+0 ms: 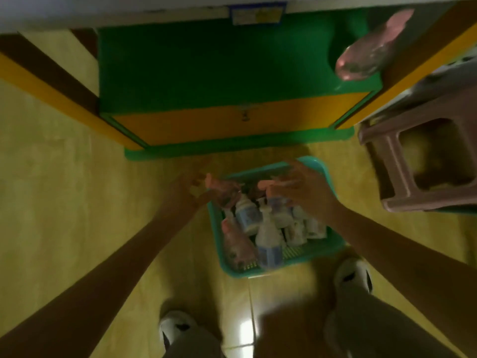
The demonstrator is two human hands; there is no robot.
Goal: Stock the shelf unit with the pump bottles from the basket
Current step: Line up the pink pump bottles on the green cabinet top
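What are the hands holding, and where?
Each hand, left and right, seems to grip a pink-topped pump bottle near its top; blur hides the exact hold.

A person's left hand [184, 188] and right hand [307, 191] reach over a teal basket [333, 248] of pump bottles [268, 239] on the yellow floor [64, 189], below a green shelf unit [206, 73] where one pink bottle [371, 52] lies; image blurred

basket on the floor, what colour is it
Teal green, best seen in the head view: the basket sits on the yellow floor.
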